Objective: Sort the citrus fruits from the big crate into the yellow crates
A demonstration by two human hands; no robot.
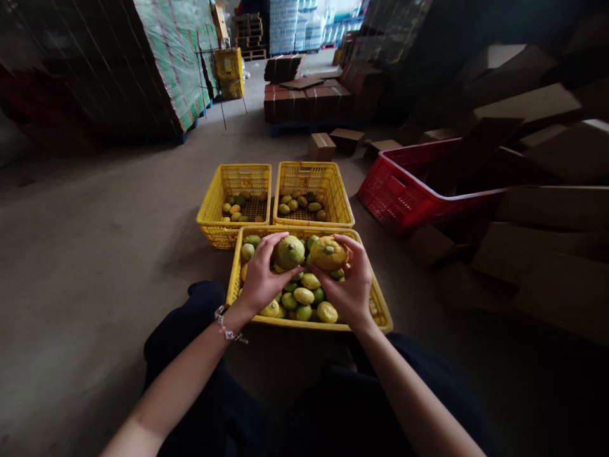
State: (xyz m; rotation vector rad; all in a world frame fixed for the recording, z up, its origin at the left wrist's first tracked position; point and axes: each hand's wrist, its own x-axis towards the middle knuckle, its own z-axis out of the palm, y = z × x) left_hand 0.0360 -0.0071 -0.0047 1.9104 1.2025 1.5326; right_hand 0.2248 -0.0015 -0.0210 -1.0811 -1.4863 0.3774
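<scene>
Two fruits up, my left hand on the green fruit, right hand on the yellow fruit.
Fingertip grips look loose to me; either could slip into the near crate and bruise.

Green fruit, yellow fruit, yellow crates (lattice-patterned), red crate.

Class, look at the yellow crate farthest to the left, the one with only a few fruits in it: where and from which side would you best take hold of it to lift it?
Probably by the top rim of the left yellow crate, at its two short sides, coming down from above. The mesh walls taper downward, and the right wall stands close against the neighbouring yellow crate.
</scene>
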